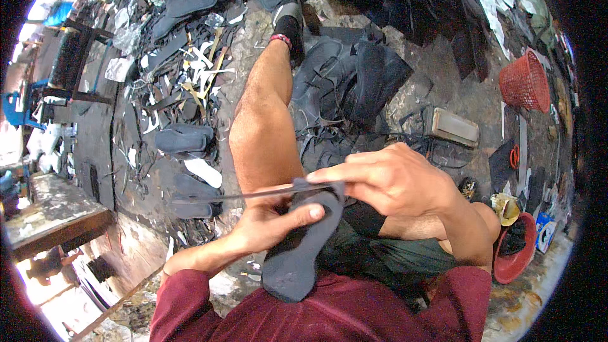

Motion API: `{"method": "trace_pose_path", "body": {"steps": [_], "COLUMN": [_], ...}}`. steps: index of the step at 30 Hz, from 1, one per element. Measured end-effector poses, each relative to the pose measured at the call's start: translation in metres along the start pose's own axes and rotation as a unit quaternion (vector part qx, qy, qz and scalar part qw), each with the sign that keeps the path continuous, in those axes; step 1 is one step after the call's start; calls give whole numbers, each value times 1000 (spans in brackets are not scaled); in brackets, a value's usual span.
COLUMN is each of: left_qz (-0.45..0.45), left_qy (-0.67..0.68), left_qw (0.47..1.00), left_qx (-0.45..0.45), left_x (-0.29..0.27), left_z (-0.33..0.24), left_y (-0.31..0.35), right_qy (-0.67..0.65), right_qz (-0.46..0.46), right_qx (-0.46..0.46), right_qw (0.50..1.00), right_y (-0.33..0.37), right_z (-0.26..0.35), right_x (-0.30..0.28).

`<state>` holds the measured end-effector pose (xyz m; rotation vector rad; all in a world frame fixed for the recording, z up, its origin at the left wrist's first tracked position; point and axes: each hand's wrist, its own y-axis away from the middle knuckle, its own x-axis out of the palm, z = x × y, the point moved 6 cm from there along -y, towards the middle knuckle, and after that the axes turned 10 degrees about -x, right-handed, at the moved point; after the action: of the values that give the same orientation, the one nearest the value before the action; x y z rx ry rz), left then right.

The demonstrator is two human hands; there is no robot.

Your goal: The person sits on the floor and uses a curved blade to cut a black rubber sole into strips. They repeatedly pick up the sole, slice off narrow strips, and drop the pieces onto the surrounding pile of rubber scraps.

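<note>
While the left hand [269,225] grips a dark grey shoe sole [290,273] over the lap [389,256], thumb [307,215] on its face, the right hand [399,180] pinches at its far end, where a thin dark strip [231,197] extends left. Far right, a red basket [524,81] rests on the floor [459,94].

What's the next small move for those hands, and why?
Perhaps firm up the left hand's hold on the dark sole before the right hand shifts. Only that left hand grips the sole's middle, while the right fingers are busy at its upper end, where a long thin piece juts leftward. I can't tell whether that's strip or blade.
</note>
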<state>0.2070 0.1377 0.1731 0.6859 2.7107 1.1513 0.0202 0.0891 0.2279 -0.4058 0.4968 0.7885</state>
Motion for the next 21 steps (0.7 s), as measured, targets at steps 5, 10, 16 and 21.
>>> {"method": "trace_pose_path", "body": {"steps": [5,10,16,21], "left_qz": [174,18,0,-32], "left_qy": [288,512,471,418], "left_qw": [937,842,866,898], "left_qx": [90,166,168,135], "left_x": [-2,68,87,81], "left_z": [-34,-68,-81,-58], "left_y": [13,-24,-20,-22], "right_qy": [-108,2,62,153], "right_qz": [-290,-511,-507,-485], "right_qx": [117,72,159,163], "right_qw": [944,856,845,845], "right_y": [84,97,157,215], "right_z": [17,44,27,32], "right_x": [-18,18,69,121]}}
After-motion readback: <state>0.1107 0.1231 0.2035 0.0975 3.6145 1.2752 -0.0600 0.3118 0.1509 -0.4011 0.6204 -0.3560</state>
